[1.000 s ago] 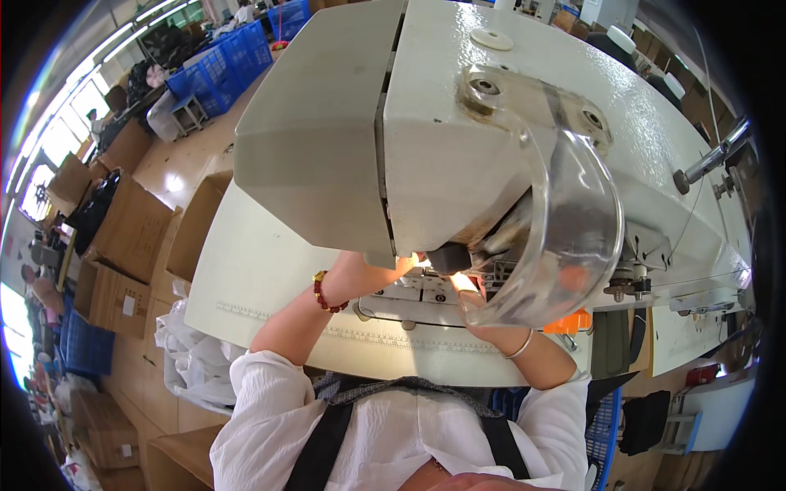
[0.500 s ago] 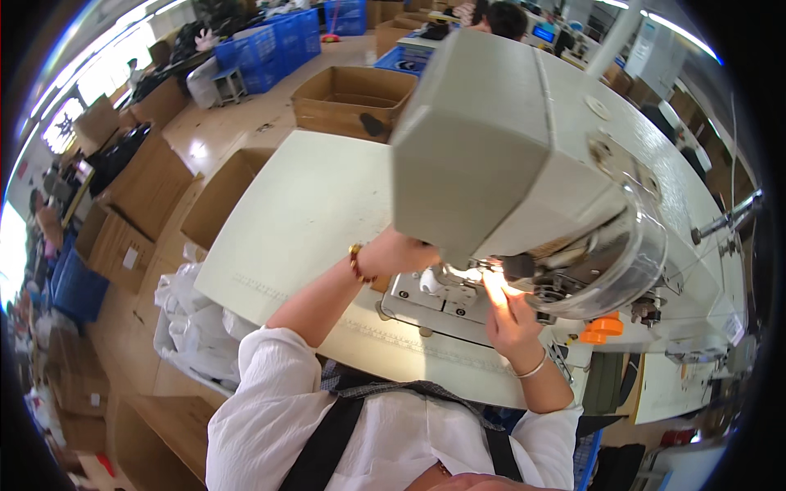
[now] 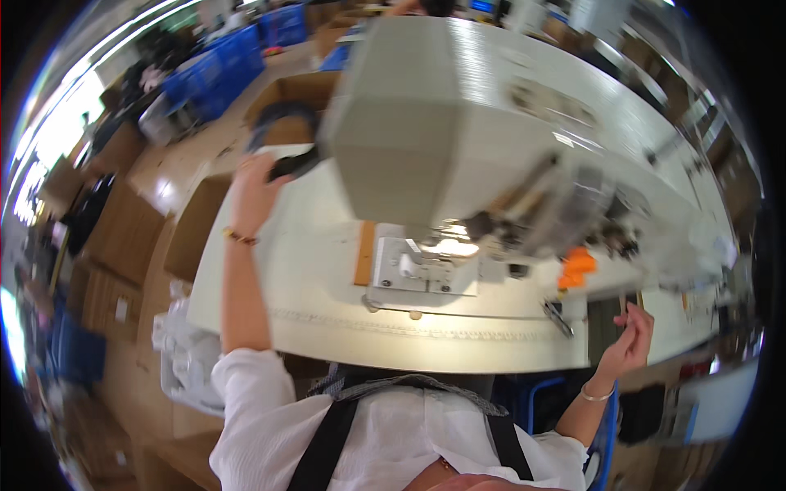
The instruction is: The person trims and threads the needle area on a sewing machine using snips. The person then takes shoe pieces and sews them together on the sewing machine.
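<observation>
My left hand [image 3: 255, 192] is stretched to the far left of the sewing table [image 3: 303, 221], its fingers closed round the end of a black strap-like piece [image 3: 296, 165]. A dark, blurred loop [image 3: 282, 117] shows beyond it, over an open carton; whether it belongs to the same piece I cannot tell. My right hand [image 3: 630, 340] hovers off the table's right front edge, fingers loosely bent and apart, with nothing visible in them. Between the hands stands the sewing machine [image 3: 401, 123]. Its lit needle area and metal work plate [image 3: 393, 274] have no hand on them.
An orange knob-like part [image 3: 577, 268] sits at the machine's right, and a small metal tool [image 3: 558, 317] lies near the front edge. Left of the table are a white bin of plastic bags [image 3: 184, 360] and open cartons [image 3: 196, 229]. Blue crates [image 3: 217, 78] stand farther back.
Both hands have left the needle area. My left hand has swung out to the far left, now with the black piece; my right has drawn back to the right. The view has shifted.
</observation>
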The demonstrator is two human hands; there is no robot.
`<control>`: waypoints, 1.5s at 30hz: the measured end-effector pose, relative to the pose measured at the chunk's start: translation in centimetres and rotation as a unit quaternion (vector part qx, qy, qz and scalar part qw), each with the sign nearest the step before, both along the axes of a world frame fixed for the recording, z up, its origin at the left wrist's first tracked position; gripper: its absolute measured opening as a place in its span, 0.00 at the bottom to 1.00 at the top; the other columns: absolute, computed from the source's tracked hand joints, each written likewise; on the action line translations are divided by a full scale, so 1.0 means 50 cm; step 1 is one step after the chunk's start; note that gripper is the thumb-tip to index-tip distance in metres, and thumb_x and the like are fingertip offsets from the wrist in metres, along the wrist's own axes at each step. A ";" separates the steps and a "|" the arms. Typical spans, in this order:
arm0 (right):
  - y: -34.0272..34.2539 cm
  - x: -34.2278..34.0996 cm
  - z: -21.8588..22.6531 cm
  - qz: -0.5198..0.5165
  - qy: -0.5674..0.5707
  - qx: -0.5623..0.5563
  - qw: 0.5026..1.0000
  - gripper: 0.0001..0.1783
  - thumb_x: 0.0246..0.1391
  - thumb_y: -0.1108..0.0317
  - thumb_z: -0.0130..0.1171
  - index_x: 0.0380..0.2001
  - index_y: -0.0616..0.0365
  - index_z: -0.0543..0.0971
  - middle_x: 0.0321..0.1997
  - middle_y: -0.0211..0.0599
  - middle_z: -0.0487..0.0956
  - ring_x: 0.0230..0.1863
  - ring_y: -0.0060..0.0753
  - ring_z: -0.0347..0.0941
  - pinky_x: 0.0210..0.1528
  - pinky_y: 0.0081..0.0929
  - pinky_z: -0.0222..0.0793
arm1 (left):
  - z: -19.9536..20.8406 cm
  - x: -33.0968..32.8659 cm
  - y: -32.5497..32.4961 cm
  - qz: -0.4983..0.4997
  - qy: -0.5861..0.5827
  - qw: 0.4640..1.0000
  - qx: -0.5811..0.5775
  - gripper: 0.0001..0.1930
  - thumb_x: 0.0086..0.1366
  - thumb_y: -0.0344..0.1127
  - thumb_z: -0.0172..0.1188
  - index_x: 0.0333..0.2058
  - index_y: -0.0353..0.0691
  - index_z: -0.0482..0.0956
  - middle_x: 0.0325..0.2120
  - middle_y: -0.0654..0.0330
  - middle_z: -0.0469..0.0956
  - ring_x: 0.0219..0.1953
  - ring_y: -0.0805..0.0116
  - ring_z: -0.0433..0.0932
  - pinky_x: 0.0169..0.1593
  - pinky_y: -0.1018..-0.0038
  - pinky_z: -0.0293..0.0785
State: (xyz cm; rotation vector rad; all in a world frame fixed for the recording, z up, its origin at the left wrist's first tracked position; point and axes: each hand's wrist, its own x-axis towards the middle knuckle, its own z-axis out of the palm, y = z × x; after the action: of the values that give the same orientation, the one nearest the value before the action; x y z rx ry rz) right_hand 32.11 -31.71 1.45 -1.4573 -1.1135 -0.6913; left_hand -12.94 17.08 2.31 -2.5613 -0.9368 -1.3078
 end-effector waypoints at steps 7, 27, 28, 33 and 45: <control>-0.482 0.191 -0.341 -0.358 0.299 -0.032 0.884 0.08 0.63 0.75 0.54 0.37 0.60 0.83 0.35 0.32 0.83 0.37 0.23 0.78 0.35 0.23 0.74 | -0.153 -0.146 0.191 0.009 0.237 0.930 -0.280 0.22 0.63 0.38 0.65 0.53 0.33 0.78 0.55 0.43 0.77 0.59 0.42 0.72 0.61 0.58 0.67; -0.759 0.129 -0.681 -0.558 0.350 -0.342 0.670 0.18 0.54 0.57 0.60 0.43 0.58 0.83 0.47 0.47 0.81 0.54 0.52 0.76 0.56 0.49 0.70 | -0.064 -0.032 -0.111 -0.075 0.172 0.967 -0.175 0.16 0.67 0.27 0.60 0.53 0.32 0.75 0.51 0.51 0.78 0.57 0.53 0.74 0.64 0.60 0.65; -0.779 0.114 -0.657 -0.590 0.290 -0.392 0.643 0.17 0.51 0.60 0.61 0.43 0.56 0.82 0.48 0.44 0.80 0.55 0.50 0.74 0.58 0.50 0.68 | -0.065 -0.022 -0.133 -0.076 0.152 0.969 -0.180 0.16 0.67 0.27 0.60 0.52 0.31 0.76 0.51 0.50 0.78 0.57 0.54 0.74 0.64 0.61 0.66; -0.968 0.020 -0.580 -0.661 0.324 -0.401 0.545 0.43 0.43 0.51 0.69 0.63 0.52 0.68 0.65 0.50 0.69 0.69 0.55 0.61 0.69 0.57 0.53 | -0.060 -0.003 -0.216 -0.064 0.182 0.980 -0.046 0.10 0.70 0.29 0.59 0.47 0.30 0.79 0.48 0.49 0.80 0.56 0.51 0.76 0.60 0.60 0.71; -1.054 -0.106 -0.534 -0.586 0.430 -0.564 0.393 0.47 0.32 0.52 0.78 0.58 0.57 0.73 0.63 0.42 0.72 0.66 0.52 0.66 0.62 0.57 0.64 | -0.016 0.133 -0.374 -0.250 0.045 0.962 0.103 0.05 0.69 0.21 0.57 0.41 0.24 0.78 0.42 0.45 0.81 0.46 0.47 0.81 0.52 0.56 0.78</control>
State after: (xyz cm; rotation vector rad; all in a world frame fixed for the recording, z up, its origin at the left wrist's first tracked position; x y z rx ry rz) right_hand 26.79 -84.43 -25.22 -3.2162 0.8414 0.3017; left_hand -6.31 -1.61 1.51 -2.7530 -0.1195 -1.2913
